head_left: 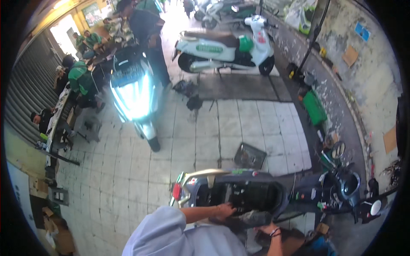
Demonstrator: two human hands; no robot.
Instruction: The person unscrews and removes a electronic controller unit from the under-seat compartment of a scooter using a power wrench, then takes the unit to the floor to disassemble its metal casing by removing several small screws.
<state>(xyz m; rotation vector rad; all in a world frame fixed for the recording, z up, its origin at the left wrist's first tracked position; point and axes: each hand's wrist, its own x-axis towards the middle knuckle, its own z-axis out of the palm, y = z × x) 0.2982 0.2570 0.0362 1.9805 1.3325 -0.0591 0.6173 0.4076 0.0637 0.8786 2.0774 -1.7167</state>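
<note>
A grey scooter (318,196) stands crosswise below me, its underseat compartment (256,192) uncovered. My left hand (226,210) is at that compartment's near edge, fingers bent downward; what they hold, if anything, is too small to make out. My right hand (269,228) grips a mottled dark-grey object (252,216) beside the scooter's near side, just right of my left hand. I cannot tell what that object is.
A grey tray (250,155) lies on the tiled floor (200,141) beyond the scooter. A scooter with a lit headlamp (134,100) and a standing person (147,30) are ahead left, a white scooter (205,49) behind. People (81,81) line the left wall; a green box (314,106) is right.
</note>
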